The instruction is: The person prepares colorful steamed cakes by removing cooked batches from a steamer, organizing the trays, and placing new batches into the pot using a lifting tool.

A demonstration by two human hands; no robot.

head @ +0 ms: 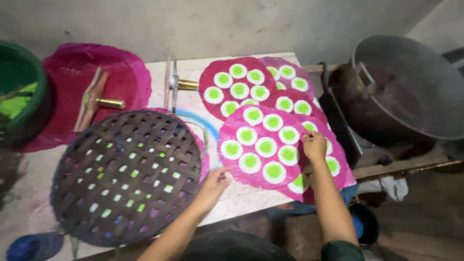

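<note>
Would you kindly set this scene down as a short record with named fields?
Setting: pale worktable against a wall
Left hand: left hand at the near edge of the front pink sheet
Right hand: right hand resting on that sheet's right side
Sheet pattern: white discs with green centres
Other sheets: similar pink sheets overlapped behind
Left of hands: round woven lattice tray
Far left: green tub
Right: large dark metal pan

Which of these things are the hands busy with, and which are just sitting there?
In use:
- left hand at the edge of the nearest pink sheet with white and green dots
- right hand on that sheet's far side
- woven round tray, right beside the left hand

Just sitting there:
- other dotted pink sheets
- green tub
- pink basin
- big metal pot
</note>
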